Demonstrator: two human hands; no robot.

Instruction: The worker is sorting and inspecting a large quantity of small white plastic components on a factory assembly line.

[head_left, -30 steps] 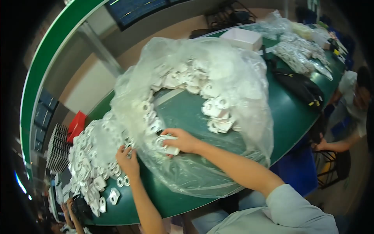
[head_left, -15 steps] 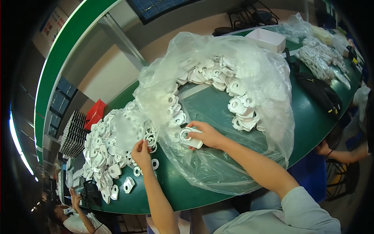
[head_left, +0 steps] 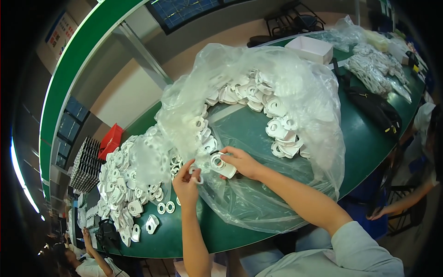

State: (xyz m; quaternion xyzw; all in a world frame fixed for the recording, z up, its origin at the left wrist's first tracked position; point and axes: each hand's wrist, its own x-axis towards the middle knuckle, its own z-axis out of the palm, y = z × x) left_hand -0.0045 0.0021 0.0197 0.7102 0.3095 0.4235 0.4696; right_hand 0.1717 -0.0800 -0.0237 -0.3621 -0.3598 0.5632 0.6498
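Observation:
Between the thumb and fingers of my left hand (head_left: pixel 186 185) is a small white ring (head_left: pixel 200 179). Just to its right, my right hand (head_left: pixel 241 163) grips a white plastic part (head_left: pixel 228 171) with a round collar and a hole at its upper end. The two pieces are close together but apart, above the near edge of a large clear plastic bag (head_left: pixel 258 203). A few loose white rings (head_left: pixel 170 207) lie on the green table below my left hand, and a single white plastic part (head_left: pixel 152 224) lies nearer the table edge.
A big heap of white parts (head_left: pixel 122 184) covers the left of the table, with a red bin (head_left: pixel 110 141) and stacked grey trays (head_left: pixel 86 164) behind. More white parts (head_left: pixel 251 94) line the bag. A white box (head_left: pixel 310 50) and black bag (head_left: pixel 374 108) stand right. Co-workers sit at both sides.
My left hand has come away from the loose rings and moved right toward my right hand, now with a ring in its fingers. My right hand keeps its part nearly in place.

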